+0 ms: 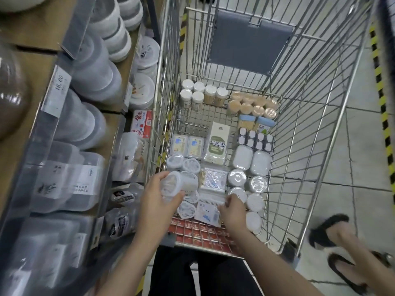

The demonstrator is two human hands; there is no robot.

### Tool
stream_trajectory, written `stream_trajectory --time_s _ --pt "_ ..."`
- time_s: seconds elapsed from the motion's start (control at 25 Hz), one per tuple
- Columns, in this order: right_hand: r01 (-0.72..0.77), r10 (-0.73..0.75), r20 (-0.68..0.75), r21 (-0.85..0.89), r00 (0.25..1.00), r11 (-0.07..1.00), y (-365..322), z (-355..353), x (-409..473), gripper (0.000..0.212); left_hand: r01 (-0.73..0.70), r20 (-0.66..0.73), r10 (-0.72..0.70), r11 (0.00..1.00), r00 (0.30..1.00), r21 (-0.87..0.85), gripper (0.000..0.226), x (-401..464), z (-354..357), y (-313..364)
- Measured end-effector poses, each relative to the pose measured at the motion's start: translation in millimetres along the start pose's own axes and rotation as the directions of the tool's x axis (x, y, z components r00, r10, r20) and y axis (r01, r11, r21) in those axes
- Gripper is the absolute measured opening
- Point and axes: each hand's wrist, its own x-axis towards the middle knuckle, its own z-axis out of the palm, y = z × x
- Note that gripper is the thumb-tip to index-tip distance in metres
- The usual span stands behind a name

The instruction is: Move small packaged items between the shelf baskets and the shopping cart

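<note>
White tub [181,184] lying on side in left hand [158,201], fingers wrapping its body, above cart's near-left corner. Judging: light, rigid plastic, film-wrapped so likely slippery; gripping around barrel seems safer than by lid. Right hand [232,212] pinching top edge of flat swab packet [208,211]; thin, flexible, probably bending if lifted by one corner. Similar tubs [188,208] sitting just beneath left hand. Shopping cart [310,146] wire wall beyond right hand; shelf [53,99] beside left forearm.

wire shopping cart [320,124] on tiled floor [352,167], small packaged items [215,144] covering its bottom
</note>
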Motion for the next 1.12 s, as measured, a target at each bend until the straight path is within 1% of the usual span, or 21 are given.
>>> stream_trajectory --time_s 0.08,0.16,0.24,0.28,0.32,0.4,0.44,0.48,0.52,0.56,0.6,0.64,0.68,0.72,0.8,0.88,0.92,0.96,1.0,1.04,1.12 --pt "0.022 -0.022 -0.003 -0.011 1.0 1.0 1.9 -1.5 -2.5 0.016 -0.005 0.007 0.005 0.999 1.0 0.039 0.05 0.1 2.2 -3.8" --pt "0.043 -0.046 -0.043 -0.082 0.998 0.996 -1.1 -1.8 -4.2 0.021 -0.004 0.013 0.003 0.997 1.0 0.071 0.049 1.2 4.6 -7.7" --pt "0.1 -0.119 -0.11 -0.163 0.987 0.981 -17.6 -1.7 -4.4 0.028 -0.005 0.013 0.003 0.995 1.0 0.102 0.051 1.8 5.9 -10.0" --pt "0.16 -0.179 -0.117 -0.155 0.977 0.975 -31.9 -1.7 -2.1 0.029 -0.003 0.009 0.002 0.994 1.0 0.114 0.052 2.0 6.4 -10.7" --pt "0.249 -0.26 -0.088 -0.122 0.962 0.961 -48.2 -2.5 1.8 0.03 -0.005 0.005 0.004 0.992 1.0 0.124 0.053 2.1 6.9 -11.4" --pt "0.396 -0.395 0.038 0.002 0.918 0.918 -84.0 -3.4 14.7 0.03 -0.03 -0.007 0.032 0.987 0.999 0.156 0.054 3.3 9.5 -10.5" --pt "0.392 -0.407 0.122 0.128 0.905 0.911 -102.6 -6.6 20.4 0.031 -0.048 -0.023 0.052 0.985 0.998 0.167 0.055 5.1 11.7 -9.4" --pt "0.33 -0.398 0.234 0.28 0.887 0.901 -118.3 -10.9 25.5 0.031 -0.059 -0.045 0.068 0.984 0.997 0.169 0.055 9.2 14.7 -9.1" --pt "0.249 -0.403 0.365 0.401 0.839 0.881 -127.3 -16.8 28.2 0.033 -0.063 -0.069 0.075 0.985 0.995 0.162 0.055 14.8 17.8 -7.1" --pt "0.214 -0.441 0.491 0.451 0.751 0.866 -130.7 -22.2 32.0 0.038 -0.066 -0.09 0.08 0.986 0.993 0.154 0.054 21.8 21.5 -4.8" --pt "0.258 -0.48 0.589 0.423 0.65 0.868 -130.5 -27.8 35.5 0.047 -0.069 -0.101 0.085 0.987 0.991 0.148 0.053 29.8 26.0 -2.5" --pt "0.325 -0.5 0.651 0.38 0.572 0.866 -130.2 -32.5 37.3 0.056 -0.077 -0.099 0.092 0.986 0.991 0.148 0.052 37.8 30.6 -0.2" --pt "0.407 -0.513 0.677 0.329 0.528 0.852 -128.5 -36.0 38.9 0.064 -0.091 -0.084 0.105 0.984 0.991 0.154 0.051 45.9 35.4 1.2" --pt "0.463 -0.526 0.671 0.294 0.523 0.836 -126.4 -38.0 41.7 0.067 -0.114 -0.058 0.125 0.979 0.99 0.169 0.051 53.3 40.2 2.2" --pt "0.484 -0.543 0.595 0.276 0.592 0.83 -126.4 -37.9 49.3 0.058 -0.158 0.018 0.157 0.969 0.987 0.188 0.054 65.5 48.5 0.4" --pt "0.501 -0.555 0.503 0.253 0.662 0.827 -131.2 -36.1 55.5 0.044 -0.151 0.085 0.14 0.978 0.986 0.144 0.056 74.5 53.0 -6.5" --pt "0.507 -0.545 0.455 0.215 0.704 0.835 -132.7 -35.2 58.3 0.042 -0.13 0.102 0.117 0.983 0.988 0.131 0.056 78.4 55.1 -12.3" --pt "0.493 -0.521 0.388 0.178 0.761 0.852 -133.6 -34.2 61.7 0.044 -0.112 0.116 0.093 0.98 0.989 0.162 0.056 82.9 57.9 -21.0" --pt "0.457 -0.485 0.303 0.162 0.82 0.875 -134.4 -34.0 65.6 0.048 -0.106 0.136 0.074 0.962 0.988 0.25 0.056 87.6 60.8 -30.3" --pt "0.421 -0.448 0.218 0.16 0.867 0.893 -134.4 -33.9 70.0 0.052 -0.123 0.169 0.063 0.919 0.984 0.375 0.056 92.2 63.8 -39.9" --pt "0.411 -0.433 0.103 0.181 0.896 0.894 -136.1 -32.7 78.3 0.058 -0.185 0.264 0.033 0.795 0.964 0.577 0.061 99.7 69.7 -53.8"
